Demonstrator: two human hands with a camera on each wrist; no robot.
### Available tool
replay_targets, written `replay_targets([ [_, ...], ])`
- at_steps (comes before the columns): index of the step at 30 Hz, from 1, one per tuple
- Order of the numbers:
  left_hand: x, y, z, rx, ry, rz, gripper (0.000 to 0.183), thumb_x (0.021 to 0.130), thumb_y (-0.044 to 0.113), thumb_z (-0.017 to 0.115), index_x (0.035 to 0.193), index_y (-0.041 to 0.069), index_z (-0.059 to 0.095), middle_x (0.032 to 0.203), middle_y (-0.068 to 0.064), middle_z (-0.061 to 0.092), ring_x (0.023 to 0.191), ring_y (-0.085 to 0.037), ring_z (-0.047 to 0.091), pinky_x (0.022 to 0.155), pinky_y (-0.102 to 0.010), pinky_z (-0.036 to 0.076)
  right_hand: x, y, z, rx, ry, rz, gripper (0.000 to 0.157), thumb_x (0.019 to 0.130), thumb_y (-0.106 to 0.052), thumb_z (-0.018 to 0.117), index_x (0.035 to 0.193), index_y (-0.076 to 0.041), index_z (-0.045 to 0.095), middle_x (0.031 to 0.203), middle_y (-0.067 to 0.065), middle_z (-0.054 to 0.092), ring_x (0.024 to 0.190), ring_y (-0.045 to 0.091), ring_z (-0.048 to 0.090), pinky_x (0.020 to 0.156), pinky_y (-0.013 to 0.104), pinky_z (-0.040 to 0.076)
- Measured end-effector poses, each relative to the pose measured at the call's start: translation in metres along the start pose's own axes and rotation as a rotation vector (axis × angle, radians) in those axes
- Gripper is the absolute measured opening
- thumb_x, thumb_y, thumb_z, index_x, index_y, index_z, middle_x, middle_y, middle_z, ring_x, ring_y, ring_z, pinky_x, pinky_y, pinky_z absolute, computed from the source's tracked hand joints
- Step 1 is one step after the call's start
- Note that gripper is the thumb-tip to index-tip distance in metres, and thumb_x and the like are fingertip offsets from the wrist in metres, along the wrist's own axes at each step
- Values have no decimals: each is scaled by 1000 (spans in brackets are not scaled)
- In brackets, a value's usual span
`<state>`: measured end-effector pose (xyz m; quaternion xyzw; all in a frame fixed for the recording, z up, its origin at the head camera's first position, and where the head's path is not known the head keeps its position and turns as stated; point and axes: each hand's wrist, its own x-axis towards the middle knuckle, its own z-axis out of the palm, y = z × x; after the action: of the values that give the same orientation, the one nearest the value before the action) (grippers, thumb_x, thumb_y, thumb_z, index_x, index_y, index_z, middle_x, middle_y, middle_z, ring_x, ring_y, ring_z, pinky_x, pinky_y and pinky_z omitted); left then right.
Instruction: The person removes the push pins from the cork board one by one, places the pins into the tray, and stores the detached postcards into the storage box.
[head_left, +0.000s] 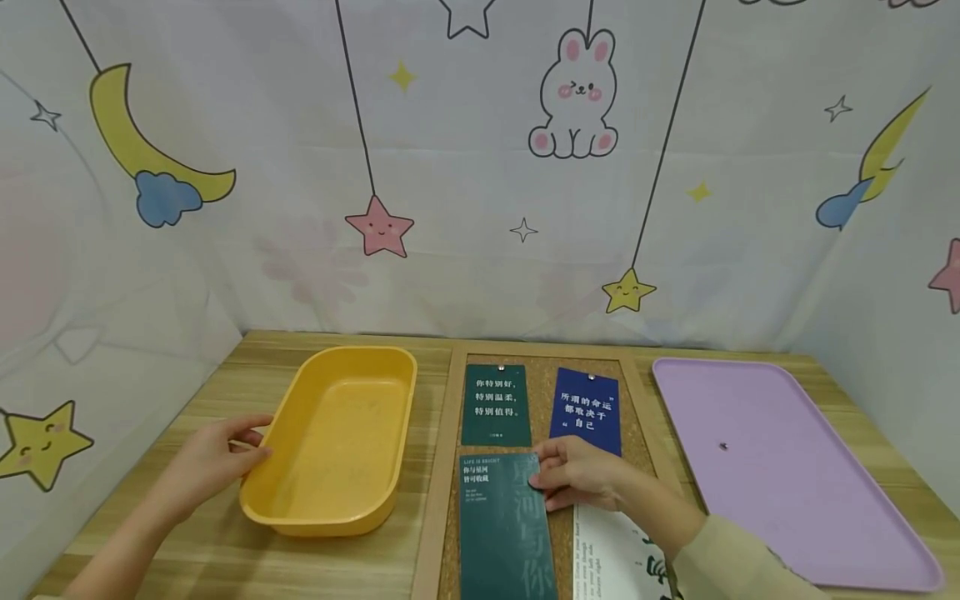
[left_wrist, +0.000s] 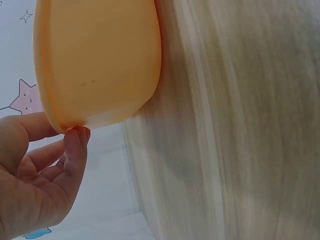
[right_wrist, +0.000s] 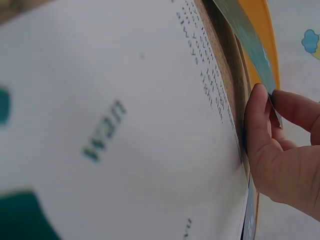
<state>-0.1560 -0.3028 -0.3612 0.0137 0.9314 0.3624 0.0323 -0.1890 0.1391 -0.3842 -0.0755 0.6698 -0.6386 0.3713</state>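
Note:
My left hand pinches the left rim of an empty yellow plastic basin, thumb and fingers on either side in the left wrist view. Over the cork board, my right hand pinches the upper right edge of a long dark green card with white print. In the right wrist view that green card shows nearly edge-on, raised from the board. A white card with green lettering lies beneath my right hand and forearm, partly hidden by them.
A smaller green card and a blue card hang at the board's top, each with a push pin at its upper edge. On the right lies a purple tray with one small pin. Patterned cloth surrounds the wooden table.

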Motion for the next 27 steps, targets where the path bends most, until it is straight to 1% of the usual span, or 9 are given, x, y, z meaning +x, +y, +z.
replay_targets([
  [3, 0, 0, 0, 0, 1, 6, 50, 87, 8, 63, 127, -17, 44, 96, -16, 59, 83, -28, 64, 61, -26, 53, 0, 0, 1, 2, -6, -9, 24, 83, 6, 55, 107, 6, 50, 75, 4, 56, 64, 12, 57, 59, 23, 53],
  [6, 0, 0, 0, 3, 3, 10, 50, 87, 8, 63, 127, -17, 45, 95, -16, 59, 83, -28, 64, 61, -26, 53, -1, 0, 2, 4, -1, -11, 30, 77, 9, 53, 107, 7, 49, 77, 6, 56, 65, 14, 57, 58, 23, 53],
  [8, 0, 0, 0, 3, 3, 12, 50, 87, 8, 63, 127, -17, 45, 95, -16, 59, 83, -29, 64, 61, -26, 53, -1, -1, 3, 7, 6, -6, 34, 76, 9, 52, 110, 7, 48, 78, 6, 56, 66, 14, 57, 58, 23, 53],
  [13, 0, -2, 0, -3, 4, 19, 50, 87, 8, 64, 126, -16, 45, 95, -17, 60, 82, -28, 64, 61, -26, 53, -3, -3, 6, 17, 27, -7, 35, 81, 8, 52, 116, 8, 46, 81, 7, 55, 68, 13, 57, 58, 24, 53],
  [17, 0, -3, -1, -21, -9, 14, 51, 88, 10, 63, 128, -16, 44, 97, -17, 60, 83, -27, 64, 62, -26, 52, -4, -4, 6, 30, 16, -19, 33, 84, 7, 52, 117, 7, 45, 84, 6, 57, 71, 14, 58, 60, 26, 53],
  [24, -1, -4, -2, -64, -33, 23, 52, 89, 11, 63, 129, -16, 42, 99, -18, 59, 87, -29, 63, 64, -26, 52, -4, -4, 6, 62, -2, -41, 33, 85, 8, 49, 117, 8, 45, 87, 6, 59, 74, 14, 57, 61, 27, 53],
  [27, -1, -7, -2, -104, -51, 24, 53, 90, 11, 62, 130, -17, 41, 100, -19, 58, 87, -27, 63, 65, -25, 53, -3, -5, 6, 71, -2, -49, 33, 85, 8, 48, 118, 9, 45, 88, 6, 59, 75, 14, 56, 62, 26, 53],
])
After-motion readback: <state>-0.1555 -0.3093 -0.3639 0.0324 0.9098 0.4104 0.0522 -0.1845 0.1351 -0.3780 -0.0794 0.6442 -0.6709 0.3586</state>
